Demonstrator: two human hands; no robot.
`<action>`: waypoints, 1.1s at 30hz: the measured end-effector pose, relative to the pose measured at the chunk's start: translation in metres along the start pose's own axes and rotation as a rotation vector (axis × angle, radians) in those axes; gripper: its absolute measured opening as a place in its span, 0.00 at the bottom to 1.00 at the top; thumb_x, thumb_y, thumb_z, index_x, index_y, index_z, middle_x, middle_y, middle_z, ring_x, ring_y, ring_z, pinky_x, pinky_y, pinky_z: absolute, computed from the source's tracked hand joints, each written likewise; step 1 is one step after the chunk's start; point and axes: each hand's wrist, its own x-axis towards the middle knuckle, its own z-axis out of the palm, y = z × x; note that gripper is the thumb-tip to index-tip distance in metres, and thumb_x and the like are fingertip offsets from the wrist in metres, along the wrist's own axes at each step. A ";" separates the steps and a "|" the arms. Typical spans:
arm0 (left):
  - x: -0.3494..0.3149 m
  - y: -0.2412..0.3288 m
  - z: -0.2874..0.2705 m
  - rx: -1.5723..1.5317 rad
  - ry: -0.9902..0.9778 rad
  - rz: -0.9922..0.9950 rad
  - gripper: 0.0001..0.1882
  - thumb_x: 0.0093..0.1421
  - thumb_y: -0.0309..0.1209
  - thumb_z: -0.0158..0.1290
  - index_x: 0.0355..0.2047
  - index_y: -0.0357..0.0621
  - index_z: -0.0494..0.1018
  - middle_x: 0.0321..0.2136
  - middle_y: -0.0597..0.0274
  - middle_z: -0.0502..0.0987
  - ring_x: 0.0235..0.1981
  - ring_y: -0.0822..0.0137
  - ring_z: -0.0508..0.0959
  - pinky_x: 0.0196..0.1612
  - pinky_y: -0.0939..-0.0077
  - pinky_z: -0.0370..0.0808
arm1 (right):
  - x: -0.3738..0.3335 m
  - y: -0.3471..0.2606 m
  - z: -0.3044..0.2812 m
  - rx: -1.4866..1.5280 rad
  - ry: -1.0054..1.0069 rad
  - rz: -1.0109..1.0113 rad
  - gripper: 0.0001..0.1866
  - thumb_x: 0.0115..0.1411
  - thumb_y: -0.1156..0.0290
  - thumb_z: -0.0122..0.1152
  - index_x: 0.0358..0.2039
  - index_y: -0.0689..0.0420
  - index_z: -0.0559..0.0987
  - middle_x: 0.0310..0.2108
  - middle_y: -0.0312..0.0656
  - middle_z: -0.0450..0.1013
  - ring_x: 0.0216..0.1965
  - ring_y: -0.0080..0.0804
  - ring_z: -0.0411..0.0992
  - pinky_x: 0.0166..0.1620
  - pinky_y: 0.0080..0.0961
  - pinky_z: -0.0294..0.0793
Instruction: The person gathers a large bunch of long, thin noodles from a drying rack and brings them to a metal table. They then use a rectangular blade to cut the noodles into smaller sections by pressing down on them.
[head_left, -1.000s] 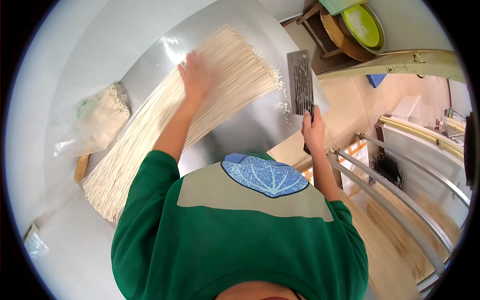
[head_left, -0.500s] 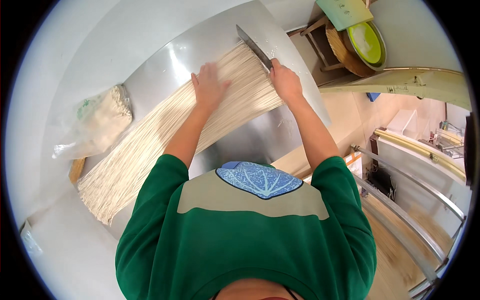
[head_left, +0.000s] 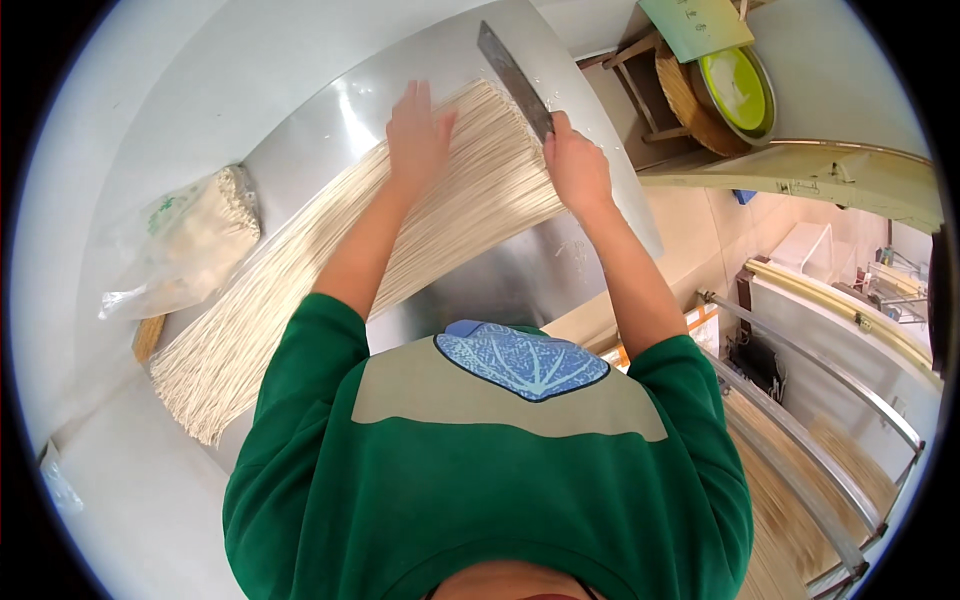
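Note:
Long pale dried noodles (head_left: 330,240) lie in a wide flat bundle, slanting across a shiny metal tabletop (head_left: 490,285). My left hand (head_left: 420,138) is over the bundle's far edge, fingers stretched out and slightly blurred; whether it touches the noodles I cannot tell. At the bundle's upper right end, my right hand (head_left: 580,168) is closed round the handle of a long-bladed knife (head_left: 512,75). The blade points away from me and to the left, just beyond the cut noodle ends. The handle is mostly hidden in my fingers.
A clear plastic bag of noodles (head_left: 190,240) lies left of the bundle, near a wooden piece (head_left: 148,338). Small noodle scraps (head_left: 572,250) dot the tabletop. Beyond its right edge are a lime-green basin (head_left: 733,88), a wooden stool (head_left: 632,85) and metal rails (head_left: 800,440).
My left hand has shifted slightly away from me, toward the bundle's far edge. The knife has moved a little farther off and to the right, away from the noodle ends.

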 end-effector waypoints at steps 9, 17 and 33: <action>0.133 0.037 0.028 -0.232 -0.234 -0.385 0.23 0.64 0.47 0.38 0.40 0.41 0.73 0.36 0.46 0.77 0.41 0.45 0.76 0.46 0.54 0.70 | 0.006 -0.015 0.021 -0.059 -0.119 0.021 0.10 0.61 0.73 0.42 0.43 0.59 0.65 0.31 0.55 0.74 0.33 0.56 0.75 0.36 0.46 0.75; 0.132 0.026 0.064 -0.117 -0.199 -0.412 0.11 0.59 0.35 0.45 0.35 0.48 0.74 0.35 0.53 0.79 0.40 0.50 0.77 0.42 0.58 0.73 | 0.017 -0.015 0.015 -0.071 -0.257 0.022 0.17 0.58 0.78 0.44 0.49 0.61 0.63 0.34 0.55 0.75 0.36 0.53 0.76 0.39 0.42 0.76; 0.120 0.035 0.060 -0.194 -0.058 -0.435 0.07 0.50 0.25 0.48 0.29 0.48 0.75 0.28 0.53 0.79 0.34 0.50 0.78 0.36 0.58 0.74 | 0.019 0.007 0.062 0.036 -0.025 -0.056 0.11 0.58 0.72 0.50 0.41 0.60 0.65 0.23 0.55 0.74 0.26 0.56 0.74 0.30 0.48 0.73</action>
